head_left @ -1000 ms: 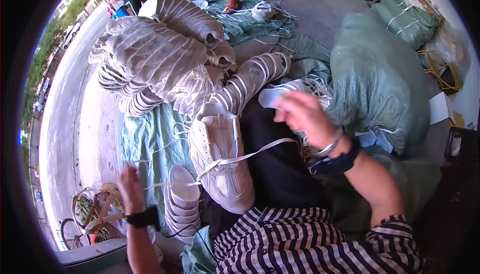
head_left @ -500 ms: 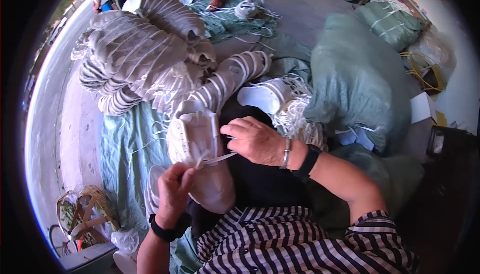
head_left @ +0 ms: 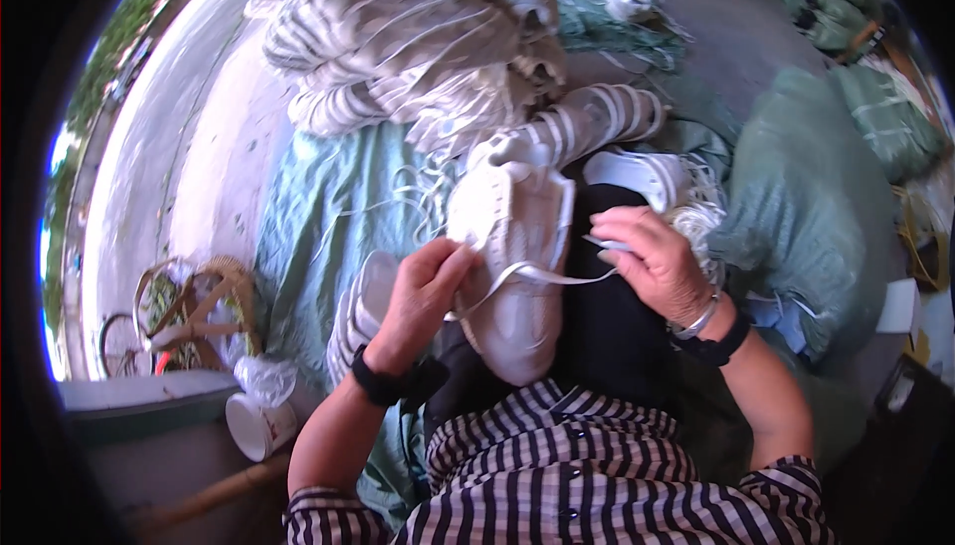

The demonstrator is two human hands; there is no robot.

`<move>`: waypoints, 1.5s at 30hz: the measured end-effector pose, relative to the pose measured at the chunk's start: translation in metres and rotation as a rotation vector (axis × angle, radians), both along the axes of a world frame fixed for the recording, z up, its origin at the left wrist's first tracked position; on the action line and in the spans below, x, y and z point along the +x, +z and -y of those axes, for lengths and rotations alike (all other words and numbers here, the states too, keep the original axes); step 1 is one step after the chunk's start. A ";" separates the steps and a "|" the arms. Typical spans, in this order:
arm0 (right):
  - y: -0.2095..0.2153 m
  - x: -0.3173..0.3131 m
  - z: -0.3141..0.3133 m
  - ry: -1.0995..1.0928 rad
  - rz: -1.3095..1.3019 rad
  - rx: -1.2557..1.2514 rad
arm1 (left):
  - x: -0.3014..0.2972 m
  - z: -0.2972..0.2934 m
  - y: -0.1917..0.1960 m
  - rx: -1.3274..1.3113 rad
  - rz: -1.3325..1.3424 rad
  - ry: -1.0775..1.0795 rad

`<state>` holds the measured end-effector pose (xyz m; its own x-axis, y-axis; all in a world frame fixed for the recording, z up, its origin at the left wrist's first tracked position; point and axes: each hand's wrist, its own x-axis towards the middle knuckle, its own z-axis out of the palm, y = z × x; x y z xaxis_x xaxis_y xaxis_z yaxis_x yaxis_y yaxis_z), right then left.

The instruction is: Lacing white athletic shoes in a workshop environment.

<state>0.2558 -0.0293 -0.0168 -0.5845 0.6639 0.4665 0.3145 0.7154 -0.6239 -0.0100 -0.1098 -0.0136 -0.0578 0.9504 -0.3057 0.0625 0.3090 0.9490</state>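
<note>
A white sneaker upper (head_left: 517, 331) rests on my dark-trousered lap, its rounded toe toward me and its opening away. A flat white shoelace (head_left: 557, 274) arches across its front between my hands. My left hand (head_left: 430, 294) is closed in a pinch at the shoe's left side, where the lace passes; its fingertips partly hide what they grip. To the right of the shoe, my right hand (head_left: 652, 259) pinches the lace near its other end. Beyond it lie a nested stack of white shoe pieces (head_left: 652, 177) and a heap of loose white laces (head_left: 698, 232).
A big bundle of nested shoe uppers (head_left: 398, 38) lies ahead on green sheeting (head_left: 323, 207). A full green sack (head_left: 811, 217) stands at the right. To the left are a woven basket (head_left: 204, 311) and a white tub (head_left: 261, 426). More stacked uppers (head_left: 360, 306) sit beside my left forearm.
My view has turned left and down, so the scene sits farther right. My hands have moved apart, and the lace between them now hangs in a longer, looser curve across the shoe.
</note>
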 end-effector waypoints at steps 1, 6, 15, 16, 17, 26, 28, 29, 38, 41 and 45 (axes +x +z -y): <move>0.003 -0.002 -0.002 -0.043 0.070 0.086 | 0.001 -0.005 -0.004 0.038 -0.014 -0.024; 0.004 -0.015 0.002 -0.033 0.317 0.305 | -0.002 0.001 -0.004 0.094 -0.039 -0.041; 0.005 -0.025 0.009 -0.211 0.071 -0.387 | 0.007 0.006 0.004 0.321 -0.324 -0.051; 0.000 -0.024 0.011 -0.195 0.099 -0.264 | 0.009 0.005 0.008 0.331 -0.432 -0.101; -0.003 -0.024 0.015 -0.167 0.088 -0.291 | 0.014 0.004 0.010 0.319 -0.439 -0.137; -0.011 -0.024 0.031 -0.032 0.216 -0.233 | 0.005 0.008 0.004 0.010 -0.010 -0.151; -0.007 -0.025 0.034 -0.053 0.312 -0.197 | 0.004 0.008 0.003 -0.002 -0.009 -0.150; -0.005 -0.027 0.033 -0.053 0.309 -0.199 | 0.001 0.009 0.002 0.001 0.008 -0.162; 0.004 -0.035 0.013 -0.058 0.332 -0.477 | 0.001 0.008 0.004 -0.036 0.030 -0.187; -0.006 -0.040 0.009 -0.059 0.350 -0.181 | 0.000 0.009 0.007 -0.048 0.039 -0.181; 0.023 -0.059 0.032 -0.021 0.636 0.186 | 0.003 0.011 0.003 -0.031 0.042 -0.088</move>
